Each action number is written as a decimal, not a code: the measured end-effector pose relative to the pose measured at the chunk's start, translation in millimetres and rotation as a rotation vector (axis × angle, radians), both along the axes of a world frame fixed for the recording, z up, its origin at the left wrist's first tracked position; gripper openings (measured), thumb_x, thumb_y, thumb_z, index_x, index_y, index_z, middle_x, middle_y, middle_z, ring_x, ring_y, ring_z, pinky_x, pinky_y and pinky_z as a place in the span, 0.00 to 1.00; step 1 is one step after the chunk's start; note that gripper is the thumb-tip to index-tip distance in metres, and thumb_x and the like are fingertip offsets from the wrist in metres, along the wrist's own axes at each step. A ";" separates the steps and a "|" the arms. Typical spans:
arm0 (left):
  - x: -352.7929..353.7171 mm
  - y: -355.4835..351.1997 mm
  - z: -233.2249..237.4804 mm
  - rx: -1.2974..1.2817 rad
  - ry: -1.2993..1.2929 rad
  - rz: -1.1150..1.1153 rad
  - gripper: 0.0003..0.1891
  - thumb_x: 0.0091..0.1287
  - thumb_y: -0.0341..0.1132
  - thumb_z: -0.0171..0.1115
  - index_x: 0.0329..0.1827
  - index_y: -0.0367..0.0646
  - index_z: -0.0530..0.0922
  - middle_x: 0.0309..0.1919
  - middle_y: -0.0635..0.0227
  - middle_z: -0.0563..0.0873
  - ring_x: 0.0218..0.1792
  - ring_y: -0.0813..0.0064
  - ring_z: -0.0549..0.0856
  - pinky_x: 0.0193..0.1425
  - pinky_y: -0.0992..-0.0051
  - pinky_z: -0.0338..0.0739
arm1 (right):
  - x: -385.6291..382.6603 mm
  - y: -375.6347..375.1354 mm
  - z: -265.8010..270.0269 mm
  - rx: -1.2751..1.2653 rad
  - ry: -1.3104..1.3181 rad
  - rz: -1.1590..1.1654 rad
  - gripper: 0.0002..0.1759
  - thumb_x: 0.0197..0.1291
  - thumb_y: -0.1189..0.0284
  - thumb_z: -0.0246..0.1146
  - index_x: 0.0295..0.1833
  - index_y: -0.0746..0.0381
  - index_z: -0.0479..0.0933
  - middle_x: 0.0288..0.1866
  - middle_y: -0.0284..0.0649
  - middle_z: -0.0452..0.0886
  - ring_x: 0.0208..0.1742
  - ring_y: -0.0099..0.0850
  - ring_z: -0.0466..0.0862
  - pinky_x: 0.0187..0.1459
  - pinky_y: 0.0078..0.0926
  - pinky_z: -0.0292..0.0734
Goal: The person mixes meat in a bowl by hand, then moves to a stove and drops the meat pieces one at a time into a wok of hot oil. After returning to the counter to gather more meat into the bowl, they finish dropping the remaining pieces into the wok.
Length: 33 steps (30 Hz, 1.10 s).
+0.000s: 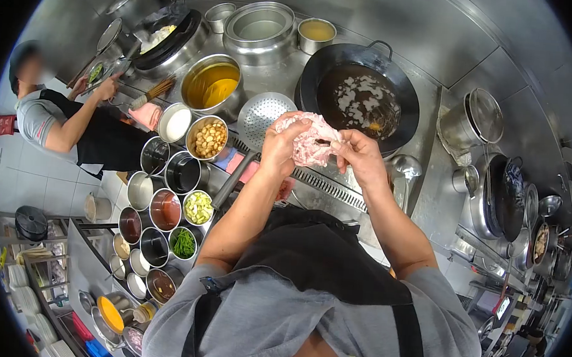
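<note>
A pale pink, stretched piece of raw meat (pixel 313 137) is between my hands, above the stove top and in front of the large black wok (pixel 312 95). My left hand (pixel 281 147) has its fingers wrapped round the meat's left side, the thumb lying over it. With thumb and fingers, my right hand (pixel 361 153) pinches the meat's right edge, close to a dark gap in it. Dark liquid with pale foam and a small browned bit fills part of the wok. Just left of the meat, a perforated metal strainer (pixel 263 115) rests with its long handle pointing toward me.
A pot of yellow oil (pixel 212 85) and a pot of peeled cloves or nuts (pixel 208 140) stand left. Several ingredient pots surround chopped greens (pixel 198 208). A ladle (pixel 407 166) lies right of the wok. Another person (pixel 67 116) works at the far-left wok.
</note>
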<state>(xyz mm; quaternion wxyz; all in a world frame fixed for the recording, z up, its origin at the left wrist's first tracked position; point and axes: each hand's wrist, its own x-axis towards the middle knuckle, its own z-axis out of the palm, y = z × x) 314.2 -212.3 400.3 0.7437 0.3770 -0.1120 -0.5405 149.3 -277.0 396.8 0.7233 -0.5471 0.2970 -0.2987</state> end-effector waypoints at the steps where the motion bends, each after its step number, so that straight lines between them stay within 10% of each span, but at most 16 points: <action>1: -0.1 -0.3 3.0 -0.010 -0.032 0.012 0.11 0.58 0.23 0.64 0.44 0.33 0.77 0.36 0.57 0.85 0.35 0.68 0.86 0.40 0.71 0.83 | 1.4 1.8 -0.4 -0.032 0.014 -0.050 0.10 0.63 0.69 0.64 0.39 0.66 0.77 0.25 0.31 0.77 0.21 0.17 0.73 0.19 0.15 0.67; 11: 3.2 -8.0 -15.5 -0.015 -0.183 0.094 0.10 0.59 0.23 0.66 0.43 0.34 0.78 0.34 0.62 0.85 0.33 0.75 0.85 0.38 0.75 0.81 | 12.3 6.2 -14.3 -0.162 0.323 0.074 0.14 0.60 0.66 0.65 0.35 0.67 0.75 0.18 0.34 0.76 0.18 0.19 0.75 0.20 0.19 0.68; 33: 40.1 -12.5 -33.8 -0.142 0.382 -0.187 0.13 0.66 0.39 0.59 0.48 0.40 0.77 0.37 0.63 0.85 0.35 0.69 0.85 0.37 0.70 0.82 | 10.6 -1.2 -4.0 0.269 -0.212 -0.165 0.10 0.58 0.76 0.66 0.29 0.59 0.70 0.34 0.41 0.82 0.33 0.30 0.84 0.31 0.25 0.80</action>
